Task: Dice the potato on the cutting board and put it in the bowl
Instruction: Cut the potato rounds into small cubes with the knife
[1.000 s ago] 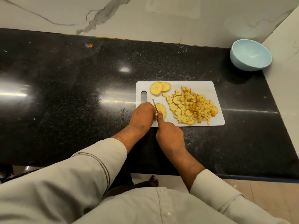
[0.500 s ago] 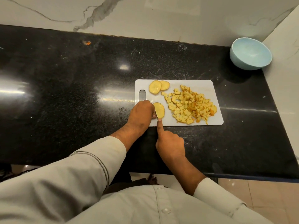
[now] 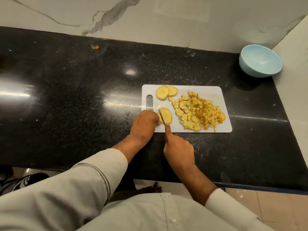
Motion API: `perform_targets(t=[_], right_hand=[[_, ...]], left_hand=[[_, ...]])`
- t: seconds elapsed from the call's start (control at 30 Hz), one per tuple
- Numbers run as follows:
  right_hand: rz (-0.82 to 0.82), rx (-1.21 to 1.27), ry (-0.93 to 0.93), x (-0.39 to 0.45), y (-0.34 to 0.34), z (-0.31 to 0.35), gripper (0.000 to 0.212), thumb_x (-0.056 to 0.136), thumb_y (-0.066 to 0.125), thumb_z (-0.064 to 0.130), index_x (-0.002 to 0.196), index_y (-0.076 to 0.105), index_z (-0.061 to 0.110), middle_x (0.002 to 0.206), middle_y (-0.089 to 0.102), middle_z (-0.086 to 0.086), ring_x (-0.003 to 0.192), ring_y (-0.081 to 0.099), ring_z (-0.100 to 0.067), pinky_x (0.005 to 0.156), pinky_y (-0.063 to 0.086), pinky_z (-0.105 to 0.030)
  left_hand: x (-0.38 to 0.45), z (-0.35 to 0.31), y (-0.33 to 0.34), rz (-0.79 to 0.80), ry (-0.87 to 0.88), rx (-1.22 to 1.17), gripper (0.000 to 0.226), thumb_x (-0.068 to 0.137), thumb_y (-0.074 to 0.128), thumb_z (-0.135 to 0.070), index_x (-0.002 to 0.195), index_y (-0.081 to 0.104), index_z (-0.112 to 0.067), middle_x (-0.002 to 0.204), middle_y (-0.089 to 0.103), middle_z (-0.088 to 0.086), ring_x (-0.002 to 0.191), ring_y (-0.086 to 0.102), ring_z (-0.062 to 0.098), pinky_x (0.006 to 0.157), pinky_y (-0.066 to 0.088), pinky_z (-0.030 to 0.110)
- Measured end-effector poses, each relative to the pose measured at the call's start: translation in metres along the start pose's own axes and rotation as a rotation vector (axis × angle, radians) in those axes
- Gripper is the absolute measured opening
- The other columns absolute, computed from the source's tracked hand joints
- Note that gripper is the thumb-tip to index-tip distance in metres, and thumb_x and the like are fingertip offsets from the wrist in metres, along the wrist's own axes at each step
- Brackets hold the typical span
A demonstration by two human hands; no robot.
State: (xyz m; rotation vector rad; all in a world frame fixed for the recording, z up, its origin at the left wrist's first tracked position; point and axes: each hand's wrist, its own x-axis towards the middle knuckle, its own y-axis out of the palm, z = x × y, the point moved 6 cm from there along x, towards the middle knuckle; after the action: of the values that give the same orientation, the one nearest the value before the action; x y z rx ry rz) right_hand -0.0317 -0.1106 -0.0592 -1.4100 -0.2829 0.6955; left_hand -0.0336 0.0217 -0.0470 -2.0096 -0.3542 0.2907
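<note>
A white cutting board [image 3: 215, 93] lies on the black counter. A heap of diced potato [image 3: 197, 112] covers its right half. Two round potato slices [image 3: 166, 92] overlap at the board's far left. A third slice [image 3: 167, 115] lies near the front left. My left hand [image 3: 144, 124] rests at that slice's left edge, fingers curled over it. My right hand [image 3: 179, 150] grips a knife [image 3: 161, 117], index finger stretched along the blade's back. The blade stands on the slice. A pale blue bowl [image 3: 260, 61] sits empty in the far right corner.
The black granite counter [image 3: 75, 100] stretches wide to the left of the board. A marble wall [image 3: 150, 17] runs behind it, and a side wall [image 3: 295, 77] closes the right end beside the bowl. A small orange scrap [image 3: 95, 47] lies near the back edge.
The knife blade shows again on the front slice, where my left hand covered it half a second ago. Both hands stay at the board's front left.
</note>
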Motion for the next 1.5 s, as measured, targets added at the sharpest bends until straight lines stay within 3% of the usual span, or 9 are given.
perform_targets(t=[0.17, 0.37, 0.53, 0.67, 0.87, 1.23, 1.3, 1.37, 1.5], right_hand=[[0.002, -0.019, 0.007, 0.018, 0.007, 0.008, 0.066, 0.095, 0.039, 0.02, 0.153, 0.008, 0.027, 0.08, 0.056, -0.004, 0.07, 0.061, -0.026, 0.047, 0.024, -0.031], [-0.001, -0.05, 0.01, 0.021, 0.012, 0.008, 0.069, 0.094, 0.039, 0.02, 0.153, 0.006, 0.026, 0.072, 0.039, 0.001, 0.069, 0.06, -0.025, 0.045, 0.02, -0.029], [0.002, -0.076, 0.007, 0.02, 0.016, 0.006, 0.071, 0.093, 0.04, 0.018, 0.153, 0.004, 0.026, 0.07, 0.041, 0.0, 0.064, 0.058, -0.024, 0.05, 0.028, -0.031], [0.044, -0.099, -0.021, 0.028, 0.018, 0.007, 0.073, 0.093, 0.041, 0.019, 0.153, 0.001, 0.026, 0.062, 0.028, 0.002, 0.054, 0.037, -0.018, 0.049, 0.027, -0.032], [0.101, -0.064, -0.015, 0.034, 0.016, 0.007, 0.072, 0.094, 0.039, 0.018, 0.153, -0.001, 0.026, 0.064, 0.03, 0.002, 0.057, 0.035, -0.017, 0.05, 0.026, -0.032], [0.087, 0.011, 0.011, -0.049, 0.021, -0.032, 0.066, 0.101, 0.032, 0.025, 0.151, -0.01, 0.033, 0.08, 0.046, 0.004, 0.069, 0.058, -0.017, 0.058, 0.048, -0.034], [0.046, 0.028, 0.024, -0.054, 0.015, -0.04, 0.063, 0.103, 0.029, 0.028, 0.151, -0.01, 0.033, 0.082, 0.046, 0.005, 0.069, 0.059, -0.016, 0.062, 0.052, -0.035], [0.008, 0.055, 0.049, -0.055, 0.009, -0.049, 0.061, 0.103, 0.03, 0.03, 0.151, -0.008, 0.034, 0.08, 0.048, 0.006, 0.068, 0.059, -0.015, 0.064, 0.054, -0.034], [-0.033, 0.095, 0.094, -0.057, 0.006, -0.059, 0.06, 0.103, 0.032, 0.03, 0.152, -0.002, 0.035, 0.078, 0.053, 0.007, 0.066, 0.057, -0.012, 0.064, 0.054, -0.031]], left_hand=[[0.001, 0.003, -0.001, -0.006, -0.005, -0.046, 0.017, 0.088, 0.06, -0.014, 0.077, 0.07, -0.007, 0.077, 0.066, 0.006, 0.077, 0.058, 0.022, 0.071, 0.049, 0.038], [0.004, 0.0, -0.001, 0.039, 0.086, 0.07, 0.018, 0.091, 0.054, -0.015, 0.088, 0.071, -0.008, 0.087, 0.066, 0.004, 0.085, 0.059, 0.022, 0.071, 0.046, 0.033], [0.01, -0.003, -0.001, 0.101, 0.109, 0.189, 0.02, 0.094, 0.05, -0.015, 0.093, 0.068, -0.009, 0.091, 0.066, 0.006, 0.086, 0.059, 0.023, 0.071, 0.049, 0.032], [0.012, -0.005, 0.002, 0.151, 0.12, 0.287, 0.019, 0.094, 0.047, -0.011, 0.094, 0.067, -0.011, 0.091, 0.064, 0.006, 0.081, 0.056, 0.02, 0.064, 0.041, 0.027], [0.015, -0.007, 0.002, 0.157, 0.09, 0.341, 0.019, 0.093, 0.05, -0.01, 0.097, 0.069, -0.012, 0.087, 0.063, 0.007, 0.077, 0.058, 0.022, 0.064, 0.044, 0.03], [0.013, -0.004, 0.005, 0.144, 0.07, 0.303, 0.013, 0.092, 0.055, -0.015, 0.094, 0.067, -0.01, 0.093, 0.063, 0.008, 0.089, 0.061, 0.027, 0.072, 0.048, 0.034], [0.02, -0.005, -0.001, 0.142, 0.141, 0.314, 0.012, 0.09, 0.06, -0.02, 0.091, 0.067, -0.01, 0.096, 0.062, 0.007, 0.093, 0.06, 0.027, 0.072, 0.047, 0.036], [0.03, -0.011, -0.008, 0.146, 0.325, 0.387, 0.021, 0.086, 0.065, -0.025, 0.105, 0.066, -0.015, 0.112, 0.06, 0.005, 0.104, 0.055, 0.027, 0.079, 0.047, 0.037], [0.056, -0.015, -0.01, 0.425, 0.643, 0.618, 0.072, 0.082, 0.071, -0.024, 0.145, 0.036, -0.03, 0.153, 0.027, 0.002, 0.129, 0.039, 0.027, 0.098, 0.043, 0.042]])
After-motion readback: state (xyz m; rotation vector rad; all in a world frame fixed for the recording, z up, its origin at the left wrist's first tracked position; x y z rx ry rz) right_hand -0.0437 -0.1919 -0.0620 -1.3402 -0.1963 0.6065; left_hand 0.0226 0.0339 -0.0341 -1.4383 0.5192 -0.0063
